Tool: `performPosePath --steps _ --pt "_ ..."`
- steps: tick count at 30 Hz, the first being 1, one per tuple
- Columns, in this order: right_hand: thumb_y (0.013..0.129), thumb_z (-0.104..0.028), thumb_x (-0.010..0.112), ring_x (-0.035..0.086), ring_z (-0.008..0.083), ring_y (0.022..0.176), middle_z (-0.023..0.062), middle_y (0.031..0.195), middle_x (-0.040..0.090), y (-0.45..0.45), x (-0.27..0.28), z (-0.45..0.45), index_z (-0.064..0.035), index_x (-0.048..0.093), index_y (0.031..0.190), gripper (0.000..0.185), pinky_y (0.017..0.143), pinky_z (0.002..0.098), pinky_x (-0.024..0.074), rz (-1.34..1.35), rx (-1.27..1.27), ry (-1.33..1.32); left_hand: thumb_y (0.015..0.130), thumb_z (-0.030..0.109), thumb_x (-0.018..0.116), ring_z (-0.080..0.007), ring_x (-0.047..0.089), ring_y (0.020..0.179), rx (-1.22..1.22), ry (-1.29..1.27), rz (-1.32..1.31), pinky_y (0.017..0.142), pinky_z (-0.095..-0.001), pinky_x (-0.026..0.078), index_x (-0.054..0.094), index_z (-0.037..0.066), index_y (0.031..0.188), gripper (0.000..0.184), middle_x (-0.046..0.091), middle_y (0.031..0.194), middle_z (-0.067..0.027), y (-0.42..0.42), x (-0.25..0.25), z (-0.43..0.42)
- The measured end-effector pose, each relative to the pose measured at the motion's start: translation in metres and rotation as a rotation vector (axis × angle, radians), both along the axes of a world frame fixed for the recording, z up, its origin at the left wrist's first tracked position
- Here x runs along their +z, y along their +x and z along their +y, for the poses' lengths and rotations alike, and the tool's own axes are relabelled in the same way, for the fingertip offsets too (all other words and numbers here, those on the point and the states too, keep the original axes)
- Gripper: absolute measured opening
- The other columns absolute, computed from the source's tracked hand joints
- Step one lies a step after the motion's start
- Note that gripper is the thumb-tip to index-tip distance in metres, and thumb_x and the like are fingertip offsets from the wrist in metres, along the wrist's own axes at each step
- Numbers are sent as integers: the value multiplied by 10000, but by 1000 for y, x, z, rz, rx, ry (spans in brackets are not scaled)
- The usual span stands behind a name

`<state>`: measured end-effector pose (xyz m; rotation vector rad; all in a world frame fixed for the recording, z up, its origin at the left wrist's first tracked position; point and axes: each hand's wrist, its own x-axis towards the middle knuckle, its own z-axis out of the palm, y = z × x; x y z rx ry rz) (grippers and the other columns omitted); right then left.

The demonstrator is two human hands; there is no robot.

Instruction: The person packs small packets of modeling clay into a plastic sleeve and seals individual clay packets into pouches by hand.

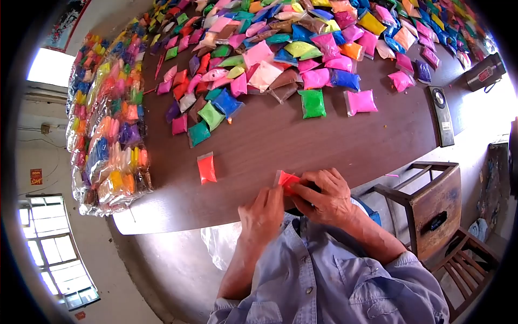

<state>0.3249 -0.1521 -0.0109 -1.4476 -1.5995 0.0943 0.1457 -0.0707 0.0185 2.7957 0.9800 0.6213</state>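
Observation:
A small clear bag of red, clay-like filling (287,181) is held up between my hands at the front edge of the table. My right hand (328,198) is closed on the bag, its fingers bent over the right part. My left hand (263,212) has its fingers curled together against the bag's lower left side; the fingertips are partly hidden. To the left, another red bag (206,168) lies flat on the brown table (259,140). A green bag (313,103) and a pink bag (360,101) lie farther back, in front of the big heap.
A large heap of colourful bags (264,59) covers the back of the table. Clear sacks of packed bags (113,146) stand along the left edge. A black oblong device (441,116) and a dark cylinder (484,72) lie at the right. A wooden stool (434,210) stands nearby.

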Motion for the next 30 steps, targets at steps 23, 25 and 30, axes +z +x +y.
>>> performPosePath --steps 23,25,30 --pt "729 -128 819 653 224 886 41 1065 647 -2 1 1 -170 761 1018 298 746 362 470 -20 -10 -32 791 7 719 -207 625 606 -165 3 87 502 -356 487 643 88 853 127 521 727 -37 -4 8 22" --pt "727 -129 821 652 222 889 38 1063 646 -1 -1 2 -171 759 1017 299 741 363 467 -29 -22 -29 825 9 734 -216 608 583 -182 8 74 493 -358 477 650 73 852 109 525 710 -44 -3 13 21" --pt "731 -129 820 646 219 867 31 1037 636 -1 -2 0 -173 748 1019 301 732 366 460 -23 2 -42 865 18 751 -216 583 558 -212 5 54 482 -357 463 650 58 842 111 521 691 -48 -6 13 16"
